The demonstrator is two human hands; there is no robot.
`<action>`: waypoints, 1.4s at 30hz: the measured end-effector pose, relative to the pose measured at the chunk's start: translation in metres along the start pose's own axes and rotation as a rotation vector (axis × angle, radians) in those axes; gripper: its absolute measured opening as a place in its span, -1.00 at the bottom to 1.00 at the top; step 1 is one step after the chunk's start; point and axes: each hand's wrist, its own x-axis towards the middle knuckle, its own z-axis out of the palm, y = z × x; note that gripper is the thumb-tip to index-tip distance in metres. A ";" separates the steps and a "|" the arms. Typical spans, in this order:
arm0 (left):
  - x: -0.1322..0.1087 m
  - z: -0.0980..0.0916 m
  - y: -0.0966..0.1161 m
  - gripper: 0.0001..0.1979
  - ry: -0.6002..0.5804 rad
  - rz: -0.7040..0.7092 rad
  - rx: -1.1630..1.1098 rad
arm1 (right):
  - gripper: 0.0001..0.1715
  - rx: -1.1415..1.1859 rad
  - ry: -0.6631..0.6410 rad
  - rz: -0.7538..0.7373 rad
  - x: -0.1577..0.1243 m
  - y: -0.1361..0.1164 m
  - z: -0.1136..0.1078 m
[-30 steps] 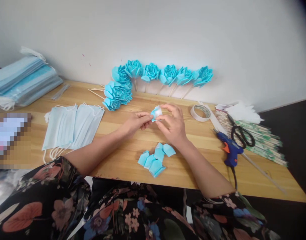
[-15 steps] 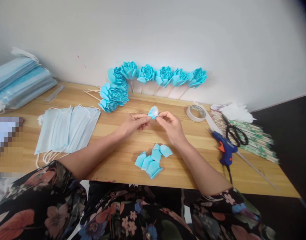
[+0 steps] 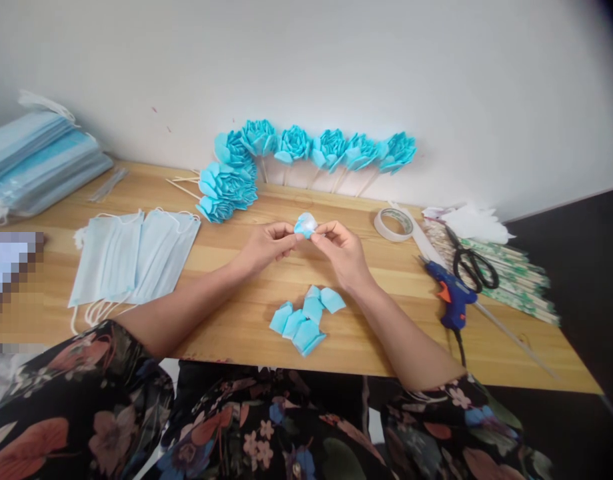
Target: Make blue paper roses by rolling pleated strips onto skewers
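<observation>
My left hand [image 3: 273, 244] and my right hand [image 3: 342, 248] meet over the middle of the table, both closed in a pinch. Between their fingertips is one small blue-and-white petal [image 3: 305, 224], held at its lower edge from both sides. Closer to me on the wood lie several loose blue petals [image 3: 306, 321], some overlapping. Behind my hands, blue flowers [image 3: 331, 148] on thin wooden sticks lean against the wall, and more lie heaped at the left end of that row.
Left are flat face masks [image 3: 136, 260] and a stack of packed masks [image 3: 41, 163]. To the right are a tape roll [image 3: 393, 225], a blue glue gun [image 3: 452, 293] with its cord, black scissors [image 3: 475, 270] and wrapped sticks [image 3: 521, 277]. A wall [image 3: 306, 60] bounds the table's far side.
The petal has turned a little between my fingers and shows a rounder, whiter face. My hands stay almost in place.
</observation>
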 end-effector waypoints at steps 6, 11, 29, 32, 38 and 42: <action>0.002 -0.002 -0.001 -0.65 0.042 0.012 0.037 | -0.48 0.069 -0.141 0.009 0.002 0.003 -0.001; 0.000 -0.001 0.004 -0.71 0.006 0.074 0.168 | -0.39 0.036 -0.165 0.010 0.003 0.007 -0.003; 0.002 -0.003 -0.004 -0.67 -0.021 0.072 0.131 | -0.50 0.020 -0.148 0.009 0.003 0.009 -0.002; 0.003 -0.004 -0.006 -0.69 -0.005 0.054 0.108 | -0.52 0.003 -0.157 -0.017 0.003 0.007 -0.003; 0.003 -0.004 -0.004 -0.74 -0.010 0.024 0.116 | -0.56 -0.036 -0.116 -0.035 0.002 0.003 -0.007; 0.002 -0.002 -0.001 -0.75 -0.034 0.024 0.125 | -0.53 -0.006 -0.129 -0.021 0.003 0.004 -0.007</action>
